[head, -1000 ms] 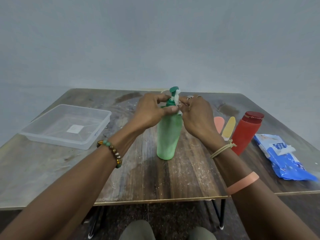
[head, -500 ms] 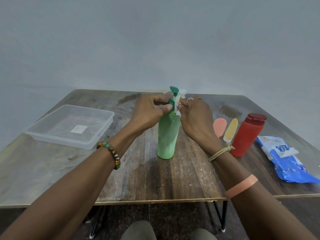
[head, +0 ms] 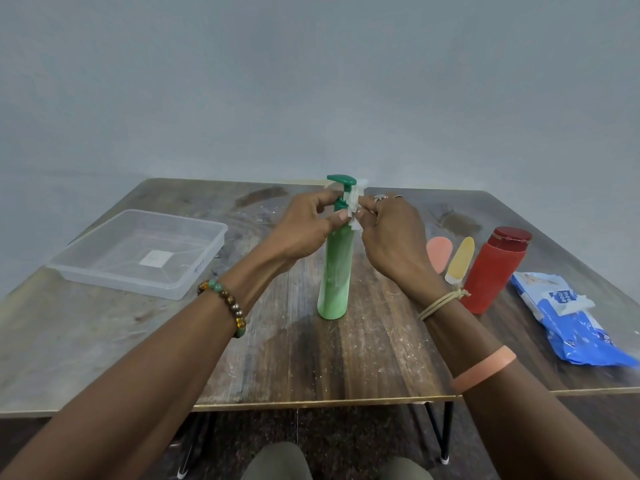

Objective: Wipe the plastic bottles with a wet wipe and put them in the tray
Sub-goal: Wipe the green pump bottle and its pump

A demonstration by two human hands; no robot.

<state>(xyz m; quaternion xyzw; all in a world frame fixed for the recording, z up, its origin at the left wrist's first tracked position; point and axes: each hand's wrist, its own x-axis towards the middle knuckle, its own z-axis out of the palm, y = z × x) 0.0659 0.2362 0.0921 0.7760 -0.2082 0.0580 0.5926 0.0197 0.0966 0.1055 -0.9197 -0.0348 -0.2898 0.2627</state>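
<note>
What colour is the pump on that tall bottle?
Dark green pump, paler green bottle; head view.

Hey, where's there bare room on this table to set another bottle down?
Widest bare patch: near-left table, between the tray, the green bottle and the front edge. A smaller one lies between the green bottle and the front edge. The right side is crowded: orange piece, yellow piece, red bottle and wipes pack sit close together.
</note>
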